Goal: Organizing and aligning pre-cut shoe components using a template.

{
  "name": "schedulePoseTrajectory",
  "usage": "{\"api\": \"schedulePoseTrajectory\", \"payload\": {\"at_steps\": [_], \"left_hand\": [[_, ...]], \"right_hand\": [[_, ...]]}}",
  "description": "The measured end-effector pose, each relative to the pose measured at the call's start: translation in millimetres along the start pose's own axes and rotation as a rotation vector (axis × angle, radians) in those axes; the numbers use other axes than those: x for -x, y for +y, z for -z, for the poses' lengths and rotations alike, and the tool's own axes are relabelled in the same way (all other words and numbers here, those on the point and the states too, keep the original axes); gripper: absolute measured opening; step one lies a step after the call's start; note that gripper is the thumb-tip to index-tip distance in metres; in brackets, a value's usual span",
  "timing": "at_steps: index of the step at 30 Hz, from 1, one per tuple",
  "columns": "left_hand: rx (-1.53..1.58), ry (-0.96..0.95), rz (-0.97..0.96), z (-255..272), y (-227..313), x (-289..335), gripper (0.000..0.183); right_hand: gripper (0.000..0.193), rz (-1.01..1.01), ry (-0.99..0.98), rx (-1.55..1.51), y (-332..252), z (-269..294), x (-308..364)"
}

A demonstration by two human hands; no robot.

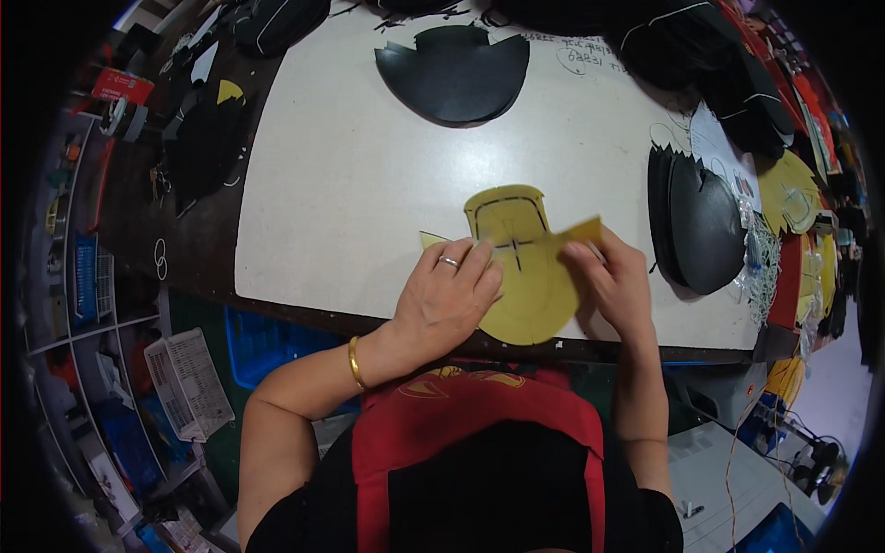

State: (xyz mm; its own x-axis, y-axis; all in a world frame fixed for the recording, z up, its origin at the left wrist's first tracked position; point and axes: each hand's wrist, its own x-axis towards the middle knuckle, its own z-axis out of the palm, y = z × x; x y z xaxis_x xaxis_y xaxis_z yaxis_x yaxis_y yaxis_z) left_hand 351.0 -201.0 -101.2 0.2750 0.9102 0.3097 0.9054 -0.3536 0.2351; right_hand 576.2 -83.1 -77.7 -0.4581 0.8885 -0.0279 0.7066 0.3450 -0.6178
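Observation:
A yellow template (527, 309) with a rounded bottom, a squared upper tab and side points lies near the table's front edge. Dark slotted lines and a cross mark its face. Across its left side rests my left hand (450, 288), fingers bent together and pressing on it; a ring and a gold bangle show on that arm. My right hand (616, 281) grips the template's right side near the pointed corner, thumb on top. What lies under the template is hidden. Farther off on the table is a black piece (456, 78) of similar outline.
A pale work board (323, 184) covers the table. Stacked black pieces (696, 221) stand at the right, beside tangled pale threads (761, 267). Bundled black pieces (682, 41) crowd the far right. Below the front edge is a blue bin (258, 355), with a white basket (191, 382) at left.

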Motion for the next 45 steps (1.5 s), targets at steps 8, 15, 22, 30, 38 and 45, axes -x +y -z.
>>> {"api": "schedulePoseTrajectory", "payload": {"at_steps": [8, 15, 22, 30, 38, 45], "left_hand": [[-0.284, 0.309, -0.021, -3, -99, -88, 0.041], [0.078, 0.163, -0.379, -5, -85, -68, 0.015], [0.405, 0.12, -0.458, 9, 12, 3, 0.021], [0.14, 0.035, 0.031, 16, -9, 7, 0.061], [0.208, 0.064, 0.052, 11, -3, 6, 0.058], [0.176, 0.033, 0.093, 12, 3, 6, 0.057]], "right_hand": [[0.029, -0.191, 0.753, -0.296, 191, 157, 12], [0.025, -0.174, 0.81, -0.518, 149, 154, 51], [0.017, -0.157, 0.206, -0.539, 32, 47, 19], [0.023, -0.14, 0.072, -0.174, -2, -10, -7], [0.023, 0.044, 0.176, 0.049, -4, -23, -6], [0.024, 0.132, 0.216, 0.193, -3, -26, -6]]}}
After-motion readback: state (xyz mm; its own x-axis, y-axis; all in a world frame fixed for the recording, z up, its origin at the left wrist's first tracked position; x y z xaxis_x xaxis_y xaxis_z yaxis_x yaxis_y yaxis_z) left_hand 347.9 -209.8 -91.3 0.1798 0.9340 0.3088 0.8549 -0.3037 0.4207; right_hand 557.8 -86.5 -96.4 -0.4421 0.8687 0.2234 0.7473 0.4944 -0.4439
